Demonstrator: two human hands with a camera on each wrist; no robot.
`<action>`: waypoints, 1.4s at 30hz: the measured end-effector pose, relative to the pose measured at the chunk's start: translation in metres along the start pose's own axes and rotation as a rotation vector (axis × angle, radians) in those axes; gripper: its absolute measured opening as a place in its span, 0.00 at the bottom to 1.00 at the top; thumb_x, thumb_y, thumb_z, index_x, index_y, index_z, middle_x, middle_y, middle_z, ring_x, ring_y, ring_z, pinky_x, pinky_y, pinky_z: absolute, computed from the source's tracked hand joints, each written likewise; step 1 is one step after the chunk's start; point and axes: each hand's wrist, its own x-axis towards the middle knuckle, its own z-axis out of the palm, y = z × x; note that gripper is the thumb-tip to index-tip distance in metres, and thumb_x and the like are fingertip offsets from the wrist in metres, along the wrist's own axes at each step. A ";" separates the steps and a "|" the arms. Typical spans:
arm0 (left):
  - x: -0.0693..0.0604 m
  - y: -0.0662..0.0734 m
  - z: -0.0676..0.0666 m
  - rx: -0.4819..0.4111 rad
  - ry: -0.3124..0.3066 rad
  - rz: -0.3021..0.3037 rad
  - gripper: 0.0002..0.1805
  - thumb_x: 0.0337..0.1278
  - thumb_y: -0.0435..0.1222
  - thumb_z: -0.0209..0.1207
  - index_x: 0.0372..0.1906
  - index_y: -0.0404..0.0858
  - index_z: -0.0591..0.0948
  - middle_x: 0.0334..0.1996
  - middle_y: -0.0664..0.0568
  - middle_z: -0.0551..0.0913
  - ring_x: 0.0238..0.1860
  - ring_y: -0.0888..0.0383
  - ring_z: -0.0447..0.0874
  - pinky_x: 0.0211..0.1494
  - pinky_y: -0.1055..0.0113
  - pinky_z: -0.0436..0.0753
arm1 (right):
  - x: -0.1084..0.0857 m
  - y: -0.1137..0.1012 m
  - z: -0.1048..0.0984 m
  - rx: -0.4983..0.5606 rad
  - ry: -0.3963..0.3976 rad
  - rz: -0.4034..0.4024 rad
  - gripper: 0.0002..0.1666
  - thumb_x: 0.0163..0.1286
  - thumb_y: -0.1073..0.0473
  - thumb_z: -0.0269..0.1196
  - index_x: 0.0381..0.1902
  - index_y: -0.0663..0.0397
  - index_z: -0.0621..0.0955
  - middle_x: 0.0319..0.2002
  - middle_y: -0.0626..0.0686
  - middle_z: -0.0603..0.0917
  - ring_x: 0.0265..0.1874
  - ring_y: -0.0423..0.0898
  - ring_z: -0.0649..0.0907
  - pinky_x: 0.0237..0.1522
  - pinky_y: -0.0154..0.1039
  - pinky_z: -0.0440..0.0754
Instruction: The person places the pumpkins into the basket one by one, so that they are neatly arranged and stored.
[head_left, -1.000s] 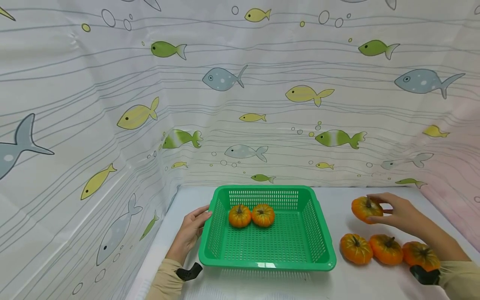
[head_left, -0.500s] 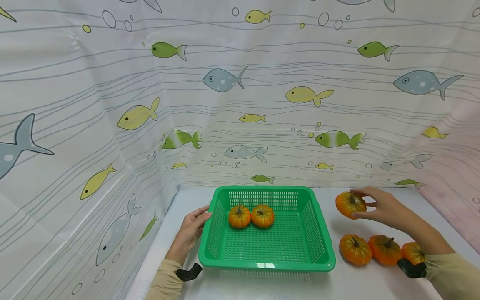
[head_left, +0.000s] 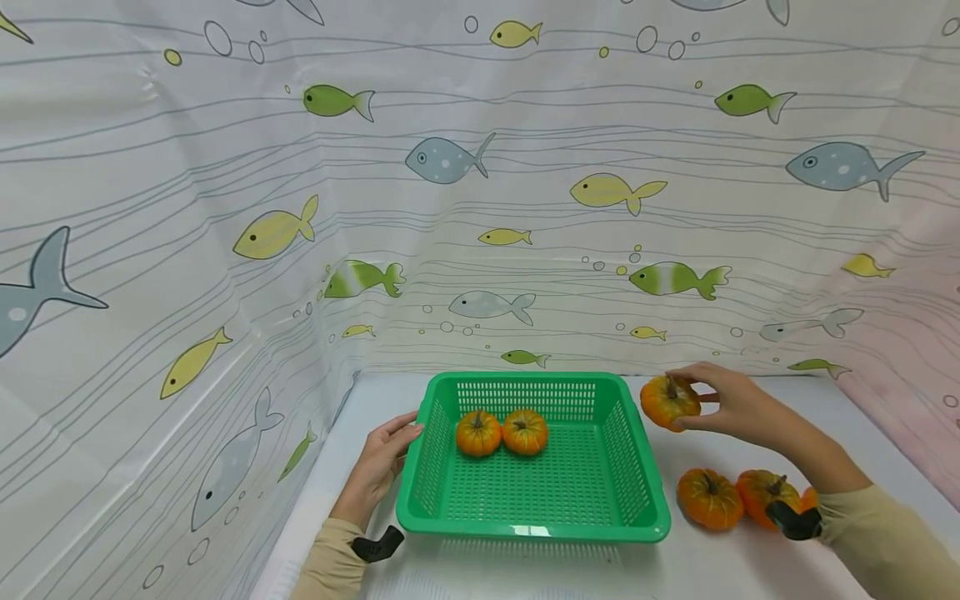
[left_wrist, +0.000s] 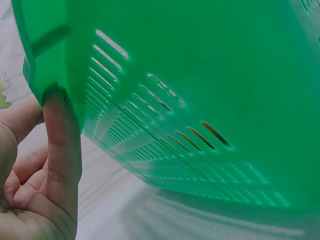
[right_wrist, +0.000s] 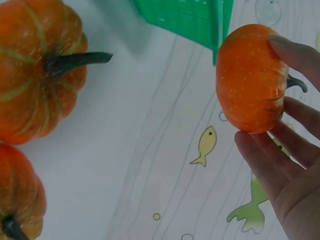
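A small orange pumpkin with a dark stem is held in my right hand, raised off the table just right of the green plastic basket. In the right wrist view, thumb and fingers grip the pumpkin from both sides. My left hand holds the basket's left rim. Its fingers pinch that rim in the left wrist view. Inside the basket, two pumpkins sit side by side, a left one and a right one.
Right of the basket, a pumpkin stands on the white table beside a second pumpkin. A third pumpkin is mostly hidden by the right wrist's black strap. A fish-patterned sheet rises behind and at both sides.
My right hand has carried its pumpkin leftward and slightly up, from above the table pumpkins to beside the basket's right rim. The left hand and basket stay in place.
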 end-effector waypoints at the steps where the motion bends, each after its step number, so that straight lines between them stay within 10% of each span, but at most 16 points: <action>1: 0.000 0.000 0.000 -0.002 -0.001 0.001 0.31 0.71 0.36 0.63 0.74 0.31 0.69 0.44 0.56 0.89 0.40 0.64 0.91 0.44 0.70 0.91 | 0.002 -0.002 0.001 0.003 -0.002 -0.002 0.43 0.58 0.46 0.79 0.67 0.59 0.78 0.60 0.59 0.83 0.58 0.59 0.82 0.51 0.49 0.90; 42: 0.002 0.000 0.000 -0.016 0.002 -0.006 0.30 0.71 0.34 0.62 0.73 0.31 0.70 0.43 0.57 0.89 0.40 0.63 0.91 0.43 0.69 0.91 | 0.071 -0.061 0.046 0.046 -0.191 -0.161 0.38 0.57 0.49 0.80 0.61 0.62 0.81 0.53 0.56 0.86 0.50 0.50 0.84 0.47 0.42 0.91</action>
